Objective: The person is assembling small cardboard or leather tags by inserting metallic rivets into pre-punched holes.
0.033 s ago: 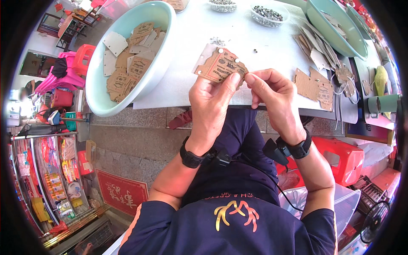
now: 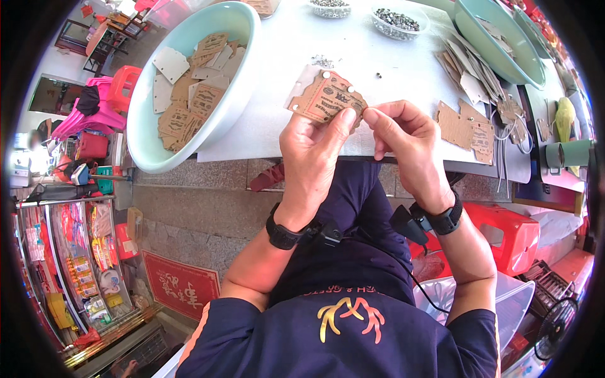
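Note:
A brown printed cardboard tag (image 2: 338,94), with a paler card behind it and small white studs along its edges, is raised above the table's near edge. My left hand (image 2: 315,148) holds it from below, thumb on the front and fingers behind. At the tag's right corner, the thumb and forefinger of my right hand (image 2: 409,142) are pinched together; any small piece between these fingertips is hidden. Just beyond the tag lies a little heap of shiny metal bits (image 2: 322,61), and a single dark stud (image 2: 379,75) sits to its right.
A pale green basin (image 2: 142,142) of tags stands at left. Clear tubs of metal studs (image 2: 396,24) (image 2: 330,9) are at the back of the white table (image 2: 277,129). Stacked cards (image 2: 469,72), loose brown tags (image 2: 465,129) and another green basin (image 2: 535,72) occupy the right side.

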### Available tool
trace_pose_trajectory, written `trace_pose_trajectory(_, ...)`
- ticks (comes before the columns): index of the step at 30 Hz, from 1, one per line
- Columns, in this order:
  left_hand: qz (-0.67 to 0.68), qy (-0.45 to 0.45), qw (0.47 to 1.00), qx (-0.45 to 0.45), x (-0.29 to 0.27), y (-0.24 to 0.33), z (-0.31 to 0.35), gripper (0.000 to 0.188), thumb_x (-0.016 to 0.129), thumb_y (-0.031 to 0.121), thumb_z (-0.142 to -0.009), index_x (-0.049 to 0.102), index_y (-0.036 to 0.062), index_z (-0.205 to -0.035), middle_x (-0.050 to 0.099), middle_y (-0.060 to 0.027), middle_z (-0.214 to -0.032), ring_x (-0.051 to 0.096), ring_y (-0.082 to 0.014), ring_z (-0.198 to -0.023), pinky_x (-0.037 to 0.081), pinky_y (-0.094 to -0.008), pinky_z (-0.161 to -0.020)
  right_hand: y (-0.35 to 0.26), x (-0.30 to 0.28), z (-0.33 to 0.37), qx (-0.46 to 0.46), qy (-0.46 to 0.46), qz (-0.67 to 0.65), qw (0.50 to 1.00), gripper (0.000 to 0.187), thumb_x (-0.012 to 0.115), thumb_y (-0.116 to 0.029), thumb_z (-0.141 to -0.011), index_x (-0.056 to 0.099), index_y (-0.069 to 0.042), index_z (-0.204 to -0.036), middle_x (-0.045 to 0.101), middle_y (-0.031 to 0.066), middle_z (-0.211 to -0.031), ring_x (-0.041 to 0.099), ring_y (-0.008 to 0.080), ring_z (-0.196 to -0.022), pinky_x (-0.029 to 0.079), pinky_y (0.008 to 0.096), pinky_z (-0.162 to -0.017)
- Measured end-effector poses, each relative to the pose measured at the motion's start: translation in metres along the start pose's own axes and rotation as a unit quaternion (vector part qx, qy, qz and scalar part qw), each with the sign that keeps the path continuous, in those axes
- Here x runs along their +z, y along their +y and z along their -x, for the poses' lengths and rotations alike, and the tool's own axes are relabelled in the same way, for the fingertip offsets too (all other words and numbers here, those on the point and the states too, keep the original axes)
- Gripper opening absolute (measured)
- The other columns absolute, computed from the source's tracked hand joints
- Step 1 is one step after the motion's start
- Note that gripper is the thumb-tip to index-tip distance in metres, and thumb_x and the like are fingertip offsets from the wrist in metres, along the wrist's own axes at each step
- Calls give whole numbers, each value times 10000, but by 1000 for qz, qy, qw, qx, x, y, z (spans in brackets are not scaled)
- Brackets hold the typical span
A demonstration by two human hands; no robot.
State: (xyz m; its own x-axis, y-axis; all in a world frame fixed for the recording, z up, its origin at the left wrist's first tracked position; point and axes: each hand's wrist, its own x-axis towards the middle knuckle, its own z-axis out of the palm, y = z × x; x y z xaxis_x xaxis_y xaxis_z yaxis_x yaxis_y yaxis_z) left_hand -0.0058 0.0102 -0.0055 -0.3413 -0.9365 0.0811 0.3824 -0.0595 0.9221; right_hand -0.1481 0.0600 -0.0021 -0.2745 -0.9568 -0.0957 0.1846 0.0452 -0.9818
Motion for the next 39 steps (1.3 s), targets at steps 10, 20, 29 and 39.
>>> trace_pose_trajectory(10,45,-43,998,-24,-2,7,0,286,613,43,-926,554,-8,-1201,647,-69,-1039,610,-120,-885,492,-282,-812,-11,-3,-1,34,-39,-39,998,214,627,-231,-949,654,-28,-1009,613,-14,-822,551,39,-631,476,199,-539)
trace_pose_trajectory(20,42,-64,996,-55,-19,-1,-7,318,626,29,-913,541,-3,-1218,641,-68,-1035,602,-135,-893,498,-295,-792,-27,-11,-19,-15,-80,151,985,244,593,-214,-965,633,14,-1044,592,8,-732,558,50,-602,502,216,-512)
trace_pose_trajectory(29,49,-65,996,-41,-20,-5,-11,346,618,30,-919,520,-9,-1248,640,-83,-1027,614,-145,-884,510,-301,-784,-46,-45,-78,-69,9,409,910,213,643,-175,-891,672,31,-937,626,44,-684,596,85,-583,486,240,-487)
trace_pose_trajectory(39,57,-62,995,-54,-20,-5,-11,318,621,34,-918,537,-19,-1219,647,-87,-1016,619,-147,-886,515,-298,-796,-28,-34,-94,-242,-35,601,761,179,608,-154,-842,678,9,-866,652,169,-833,638,334,-775,495,406,-710)
